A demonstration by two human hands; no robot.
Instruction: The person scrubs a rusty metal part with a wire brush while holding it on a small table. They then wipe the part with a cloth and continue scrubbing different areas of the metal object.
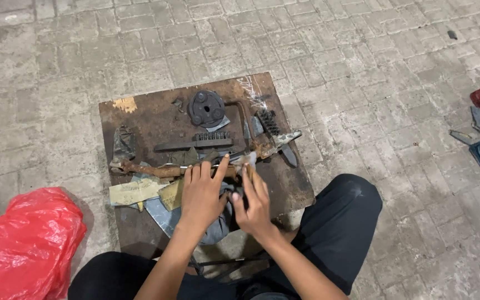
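rod: I'm looking at a rusty metal rod [156,170] lying across the board [140,116]; probably heavy, stiff, rough, so gripping mid-shaft seems best
left hand [202,195]: pressing down flat on it, fingers spread
right hand [254,203]: pinching something small at the rod, can't tell what
around: round black disc [206,108], red plastic bag [26,241]

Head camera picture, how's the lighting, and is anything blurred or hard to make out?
Head view: dim, flat, greyish light on the paving, no glare; soft shadow beside the red plastic bag. Head view: left hand and right hand are slightly smeared over the rusty rod. Head view: small dark parts on the wooden board blend together.
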